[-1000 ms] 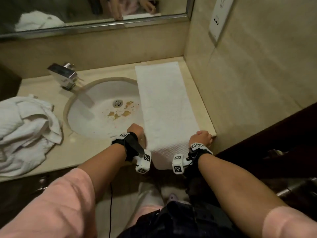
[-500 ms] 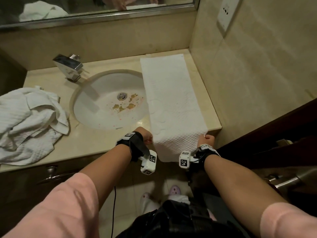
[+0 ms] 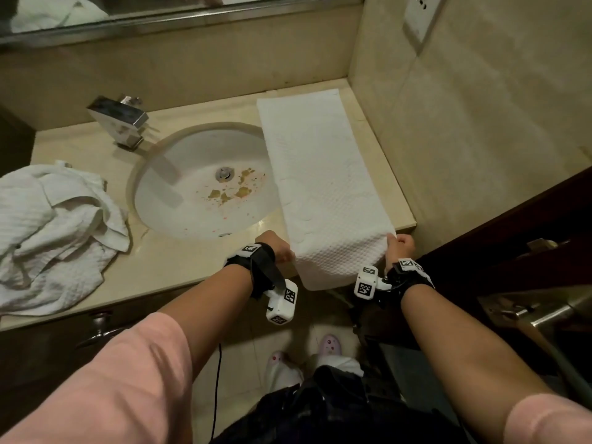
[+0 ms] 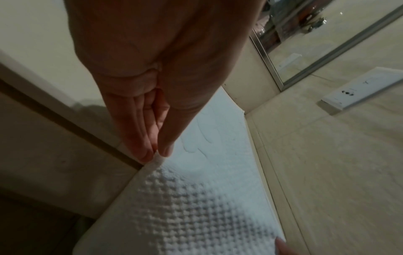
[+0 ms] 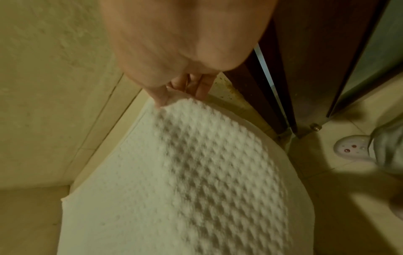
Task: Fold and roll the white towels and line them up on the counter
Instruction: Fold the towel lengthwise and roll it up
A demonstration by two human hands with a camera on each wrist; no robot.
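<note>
A white waffle towel (image 3: 320,174), folded into a long strip, lies on the counter (image 3: 198,270) right of the sink, its near end hanging over the front edge. My left hand (image 3: 282,251) pinches the strip's left near edge, thumb against fingers (image 4: 156,151) in the left wrist view. My right hand (image 3: 397,246) pinches the right near edge; the right wrist view shows thumb and fingers (image 5: 167,96) on the towel (image 5: 196,172). A crumpled pile of white towels (image 3: 54,232) lies on the counter's left end.
An oval sink (image 3: 201,184) with brown stains sits mid-counter, a chrome faucet (image 3: 120,121) behind it. A tiled wall (image 3: 480,139) borders the counter on the right, a mirror (image 3: 128,8) runs along the back, and a dark wooden door (image 3: 512,251) stands at right.
Both hands have drawn the towel's near end back toward me over the counter's front edge, so more of it hangs down. The view has shifted down.
</note>
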